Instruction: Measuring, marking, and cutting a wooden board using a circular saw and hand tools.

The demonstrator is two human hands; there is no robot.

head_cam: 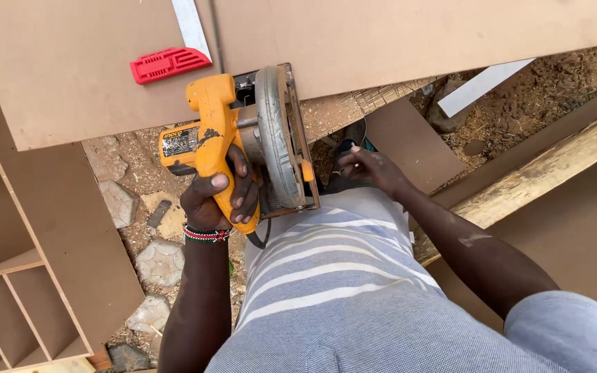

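My left hand (217, 197), with a beaded bracelet at the wrist, grips the handle of a yellow circular saw (243, 138). The saw's base plate and metal blade guard (276, 135) sit at the near edge of a large brown board (381, 34), where a thin cut line runs away from me. My right hand (374, 169) is just right of the saw's base, below the board's edge, fingers stretched toward it with nothing visibly held. A red-handled metal square (174, 61) lies on the board to the left of the saw.
A brown shelf unit with dividers (29, 276) lies at the left. Stone paving and sawdust (153, 255) cover the ground. A small brown offcut (412, 141), a white strip (481, 86) and a rough timber beam (554, 162) lie to the right.
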